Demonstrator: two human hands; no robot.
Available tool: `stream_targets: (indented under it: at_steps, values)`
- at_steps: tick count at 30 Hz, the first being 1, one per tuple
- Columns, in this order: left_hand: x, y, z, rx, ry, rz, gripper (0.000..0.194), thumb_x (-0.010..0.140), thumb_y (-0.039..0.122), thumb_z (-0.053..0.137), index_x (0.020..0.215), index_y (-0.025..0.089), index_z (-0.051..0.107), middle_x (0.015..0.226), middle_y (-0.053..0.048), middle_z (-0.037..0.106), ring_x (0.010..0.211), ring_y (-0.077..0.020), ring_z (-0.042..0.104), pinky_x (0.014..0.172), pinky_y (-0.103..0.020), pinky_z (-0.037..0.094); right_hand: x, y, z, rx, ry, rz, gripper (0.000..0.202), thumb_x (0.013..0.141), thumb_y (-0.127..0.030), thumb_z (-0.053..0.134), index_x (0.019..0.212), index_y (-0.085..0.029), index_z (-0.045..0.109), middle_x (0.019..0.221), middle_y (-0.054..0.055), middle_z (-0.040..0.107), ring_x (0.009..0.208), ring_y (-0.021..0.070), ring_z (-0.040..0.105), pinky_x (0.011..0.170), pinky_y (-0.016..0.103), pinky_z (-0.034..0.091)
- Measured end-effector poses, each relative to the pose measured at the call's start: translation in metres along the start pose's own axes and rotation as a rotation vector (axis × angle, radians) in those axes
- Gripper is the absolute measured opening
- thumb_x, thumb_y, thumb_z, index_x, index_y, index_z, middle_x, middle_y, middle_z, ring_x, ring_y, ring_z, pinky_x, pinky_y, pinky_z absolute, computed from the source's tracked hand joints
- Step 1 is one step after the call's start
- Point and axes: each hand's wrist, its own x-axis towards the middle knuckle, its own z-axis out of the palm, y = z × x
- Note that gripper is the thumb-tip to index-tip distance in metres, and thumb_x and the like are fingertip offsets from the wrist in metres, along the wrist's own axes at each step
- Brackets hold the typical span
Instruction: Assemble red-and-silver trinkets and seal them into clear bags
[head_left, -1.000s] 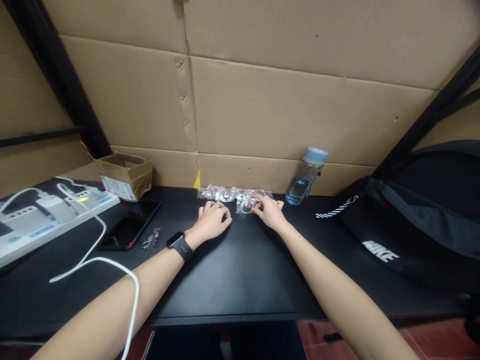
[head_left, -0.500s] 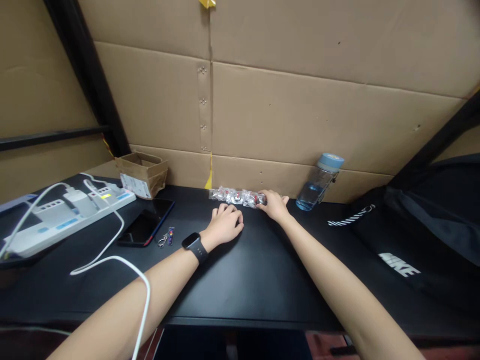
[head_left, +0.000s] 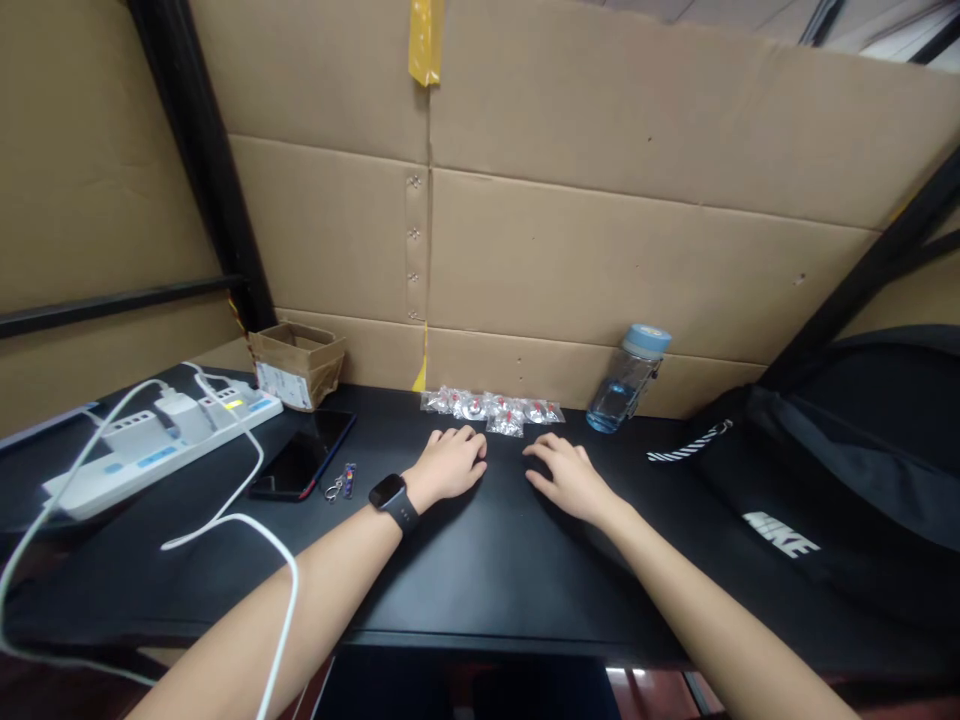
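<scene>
Both hands rest palm-down on the black desk (head_left: 480, 560) and hold nothing: the left hand (head_left: 450, 465) has its fingers loosely curled under, the right hand (head_left: 571, 478) has them spread flat. Just beyond the fingertips, not touched, lies a row of small clear packets (head_left: 491, 407) with red and silver pieces inside, close against the cardboard wall (head_left: 600, 260).

The packets look light and slick; a careless sweep of the fingers could scatter them or push them against the wall. Right of the right hand, near the row's end, stands a water bottle (head_left: 626, 378), leaning and likely easy to tip with a wide reach. Left of the left hand lie a keyring (head_left: 341, 483), a phone (head_left: 304, 466) and a white cable (head_left: 240, 520) that could snag the forearm.

Open desk lies between and behind the hands, toward the near edge; a black bag (head_left: 825, 470) closes the right side.
</scene>
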Motion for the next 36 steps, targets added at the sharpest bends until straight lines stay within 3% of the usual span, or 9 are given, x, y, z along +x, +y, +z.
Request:
stream_targets:
  at_steps: [3, 7, 10, 13, 17, 20, 26, 30, 36]
  values:
    - [-0.003, 0.006, -0.007, 0.011, -0.075, 0.003, 0.022, 0.092, 0.034, 0.054, 0.11, 0.024, 0.061, 0.115, -0.007, 0.065, 0.108, -0.0284, 0.062, 0.091, -0.044, 0.05, -0.042, -0.007, -0.007, 0.044, -0.082, -0.032, 0.042, 0.099, -0.047, 0.05, 0.135, -0.028, 0.059, 0.145, 0.01, 0.054, 0.129, 0.0278, 0.054, 0.104, 0.043, 0.043]
    - [-0.021, 0.03, -0.012, 0.072, -0.176, -0.035, 0.038, 0.091, 0.036, 0.055, 0.126, 0.022, 0.059, 0.129, -0.014, 0.063, 0.116, -0.0346, 0.062, 0.089, -0.047, 0.055, -0.099, 0.004, -0.008, 0.023, -0.083, 0.118, 0.054, 0.1, -0.059, 0.038, 0.146, -0.033, 0.05, 0.159, 0.006, 0.042, 0.146, 0.0287, 0.039, 0.117, 0.048, 0.035]
    - [-0.05, 0.046, -0.01, 0.077, -0.137, -0.019, 0.045, 0.093, 0.04, 0.053, 0.133, 0.022, 0.059, 0.143, -0.015, 0.057, 0.128, -0.0364, 0.056, 0.098, -0.05, 0.052, -0.135, 0.02, -0.006, -0.003, -0.062, 0.23, 0.059, 0.099, -0.063, 0.036, 0.148, -0.034, 0.048, 0.162, 0.004, 0.037, 0.15, 0.0298, 0.032, 0.119, 0.05, 0.031]
    - [-0.087, 0.048, -0.005, 0.06, -0.06, -0.059, 0.052, 0.095, 0.047, 0.051, 0.141, 0.023, 0.056, 0.151, -0.013, 0.051, 0.138, -0.0361, 0.048, 0.108, -0.051, 0.045, -0.158, 0.03, -0.002, -0.011, -0.03, 0.331, 0.061, 0.099, -0.065, 0.035, 0.15, -0.033, 0.046, 0.162, 0.004, 0.038, 0.152, 0.0289, 0.03, 0.12, 0.051, 0.029]
    - [-0.129, 0.032, 0.001, 0.058, 0.043, -0.197, 0.05, 0.102, 0.043, 0.039, 0.146, 0.025, 0.053, 0.156, -0.009, 0.046, 0.146, -0.0334, 0.039, 0.115, -0.052, 0.038, -0.164, 0.029, 0.001, -0.012, 0.031, 0.341, 0.057, 0.099, -0.063, 0.036, 0.146, -0.033, 0.05, 0.159, 0.003, 0.044, 0.15, 0.0277, 0.033, 0.12, 0.05, 0.03]
    - [-0.145, 0.023, 0.003, 0.058, 0.1, -0.276, 0.048, 0.103, 0.042, 0.034, 0.146, 0.028, 0.052, 0.158, -0.006, 0.044, 0.147, -0.03, 0.037, 0.117, -0.051, 0.035, -0.159, 0.026, 0.001, -0.014, 0.069, 0.355, 0.055, 0.098, -0.063, 0.037, 0.141, -0.034, 0.055, 0.155, 0.004, 0.048, 0.146, 0.0284, 0.04, 0.117, 0.051, 0.033]
    - [-0.151, 0.023, 0.004, 0.06, 0.12, -0.37, 0.047, 0.102, 0.048, 0.038, 0.145, 0.035, 0.053, 0.16, -0.003, 0.041, 0.15, -0.0297, 0.033, 0.119, -0.054, 0.029, -0.153, 0.024, 0.0, 0.003, 0.074, 0.421, 0.052, 0.098, -0.064, 0.036, 0.138, -0.036, 0.057, 0.155, 0.002, 0.048, 0.145, 0.0275, 0.042, 0.116, 0.052, 0.031]
    - [-0.153, 0.024, 0.002, 0.044, 0.107, -0.361, 0.049, 0.102, 0.05, 0.039, 0.147, 0.037, 0.051, 0.161, -0.003, 0.038, 0.151, -0.03, 0.031, 0.12, -0.055, 0.028, -0.153, 0.025, 0.0, 0.016, 0.051, 0.432, 0.054, 0.098, -0.064, 0.036, 0.14, -0.035, 0.055, 0.157, 0.002, 0.047, 0.149, 0.0273, 0.036, 0.118, 0.051, 0.028]
    - [-0.153, 0.027, 0.001, 0.044, 0.129, -0.344, 0.047, 0.101, 0.049, 0.04, 0.143, 0.035, 0.055, 0.158, -0.002, 0.044, 0.149, -0.0314, 0.034, 0.118, -0.056, 0.03, -0.153, 0.026, 0.0, 0.014, 0.078, 0.43, 0.051, 0.096, -0.063, 0.04, 0.136, -0.038, 0.058, 0.153, 0.002, 0.051, 0.145, 0.0296, 0.041, 0.114, 0.052, 0.032]
